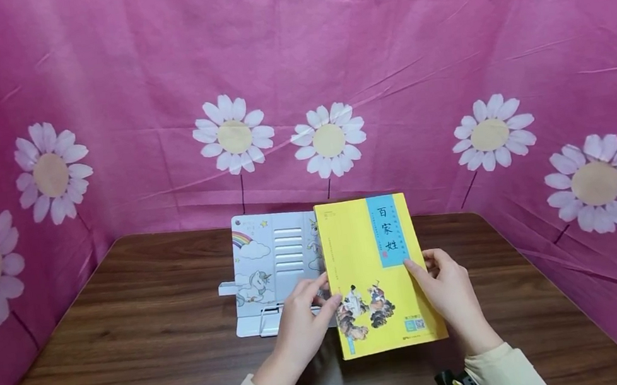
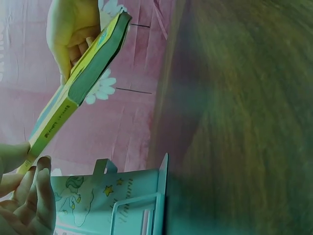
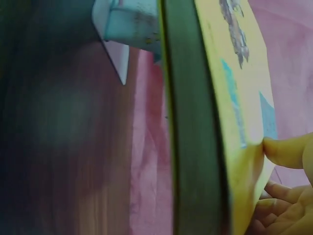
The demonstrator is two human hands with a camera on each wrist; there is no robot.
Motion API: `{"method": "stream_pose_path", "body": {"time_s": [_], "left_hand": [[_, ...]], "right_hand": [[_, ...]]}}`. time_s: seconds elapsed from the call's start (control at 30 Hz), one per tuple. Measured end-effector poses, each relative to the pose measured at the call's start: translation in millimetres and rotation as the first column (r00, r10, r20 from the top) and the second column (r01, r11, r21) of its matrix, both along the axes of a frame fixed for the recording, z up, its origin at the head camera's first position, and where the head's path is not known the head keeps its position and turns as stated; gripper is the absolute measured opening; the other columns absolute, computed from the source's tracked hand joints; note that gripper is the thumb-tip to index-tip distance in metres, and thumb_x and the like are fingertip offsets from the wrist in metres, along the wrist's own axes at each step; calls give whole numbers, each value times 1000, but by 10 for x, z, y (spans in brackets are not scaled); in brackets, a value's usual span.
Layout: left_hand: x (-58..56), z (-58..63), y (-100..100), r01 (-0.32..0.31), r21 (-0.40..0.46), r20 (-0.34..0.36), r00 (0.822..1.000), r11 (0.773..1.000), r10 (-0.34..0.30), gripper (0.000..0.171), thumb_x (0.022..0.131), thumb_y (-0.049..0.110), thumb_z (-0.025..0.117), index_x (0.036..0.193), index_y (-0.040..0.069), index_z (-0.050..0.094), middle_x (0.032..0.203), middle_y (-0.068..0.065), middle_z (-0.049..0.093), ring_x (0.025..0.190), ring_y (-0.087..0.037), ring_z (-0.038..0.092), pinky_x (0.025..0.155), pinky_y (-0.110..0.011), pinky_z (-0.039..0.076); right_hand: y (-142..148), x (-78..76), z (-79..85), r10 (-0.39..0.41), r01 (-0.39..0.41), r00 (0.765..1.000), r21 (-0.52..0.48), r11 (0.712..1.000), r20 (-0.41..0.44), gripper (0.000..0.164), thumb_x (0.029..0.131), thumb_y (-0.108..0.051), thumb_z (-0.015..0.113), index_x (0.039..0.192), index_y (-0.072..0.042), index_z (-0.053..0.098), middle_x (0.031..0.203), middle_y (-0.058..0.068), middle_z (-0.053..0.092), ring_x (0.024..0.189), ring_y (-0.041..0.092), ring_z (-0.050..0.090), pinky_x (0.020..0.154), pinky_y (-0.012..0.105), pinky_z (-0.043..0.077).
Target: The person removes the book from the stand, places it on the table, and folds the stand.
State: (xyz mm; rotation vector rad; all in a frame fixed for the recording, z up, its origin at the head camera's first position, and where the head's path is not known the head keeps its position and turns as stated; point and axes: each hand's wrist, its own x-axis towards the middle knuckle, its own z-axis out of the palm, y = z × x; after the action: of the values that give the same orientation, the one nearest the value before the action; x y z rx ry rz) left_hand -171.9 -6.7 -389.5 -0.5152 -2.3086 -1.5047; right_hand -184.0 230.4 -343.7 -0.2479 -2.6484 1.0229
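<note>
A thick yellow book (image 1: 357,250) with a blue title strip and printed figures is held up off the table, its front cover facing the head camera. On its spine side, my left hand (image 1: 307,319) pinches the edge between thumb and fingers, as the left wrist view also shows. Gripping the opposite edge, my right hand (image 1: 455,299) has its thumb on the cover and its other fingers behind. In the right wrist view the page block (image 3: 195,122) appears as a dark edge. Behind the book stands a white book stand (image 1: 253,256) with unicorn and rainbow drawings, its right part hidden.
The stand has slots in its back panel, a wire piece (image 1: 268,321) at its front and a tab (image 1: 228,288) jutting out left. Everything rests above a brown wooden table (image 1: 162,361). A pink cloth (image 1: 382,38) with white daisies hangs around the table's back and sides.
</note>
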Motion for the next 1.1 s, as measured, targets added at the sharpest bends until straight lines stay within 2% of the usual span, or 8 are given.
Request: {"method": "stream_pose_path", "body": {"time_s": [0.1, 0.33, 0.5, 0.63, 0.9, 1.1], "left_hand": [[16, -2, 23, 26, -18, 12, 1000, 1000, -26, 44, 87, 23, 65, 124, 1, 56, 102, -1, 60, 78, -10, 60, 56, -18, 48], [38, -11, 65, 78, -82, 12, 997, 994, -77, 45, 86, 24, 66, 123, 0, 57, 102, -2, 61, 75, -5, 58, 58, -17, 46], [67, -18, 90, 105, -115, 40, 994, 988, -101, 47, 85, 26, 67, 123, 0, 57, 102, 0, 60, 75, -2, 56, 58, -16, 45], [85, -31, 104, 120, -136, 69, 991, 983, -111, 47, 85, 29, 67, 122, 1, 58, 100, 1, 60, 76, -1, 56, 61, -17, 46], [104, -48, 144, 185, -110, 157, 973, 977, -166, 50, 86, 35, 65, 126, 5, 56, 103, 2, 60, 76, 0, 58, 66, -22, 48], [145, -50, 197, 248, -106, 177, 958, 963, -228, 54, 86, 35, 65, 129, 4, 53, 104, 2, 59, 75, 3, 55, 66, -19, 47]], "right_hand": [[54, 16, -41, -1, 2, 1000, 22, 1000, -15, 53, 89, -44, 57, 115, 2, 54, 95, 15, 58, 81, 24, 51, 61, 25, 43], [170, 83, -151, 7, -8, 1000, 72, 997, 14, 51, 89, -45, 57, 112, 1, 56, 92, 13, 58, 78, 22, 50, 60, 24, 41], [232, 116, -204, -1, -1, 1000, 82, 997, 27, 50, 89, -45, 57, 111, 0, 57, 92, 12, 57, 77, 21, 50, 59, 24, 41], [273, 141, -243, -3, 0, 999, 65, 998, 47, 49, 88, -43, 58, 109, 1, 58, 90, 12, 56, 76, 20, 49, 58, 22, 41], [400, 188, -333, -9, 10, 994, -12, 1000, 107, 52, 86, -45, 62, 109, 2, 58, 92, 12, 58, 73, 14, 51, 56, 21, 45], [513, 214, -323, -19, 30, 989, -70, 997, 149, 59, 84, -49, 62, 114, 2, 56, 96, 13, 59, 70, 10, 53, 57, 22, 47]]}}
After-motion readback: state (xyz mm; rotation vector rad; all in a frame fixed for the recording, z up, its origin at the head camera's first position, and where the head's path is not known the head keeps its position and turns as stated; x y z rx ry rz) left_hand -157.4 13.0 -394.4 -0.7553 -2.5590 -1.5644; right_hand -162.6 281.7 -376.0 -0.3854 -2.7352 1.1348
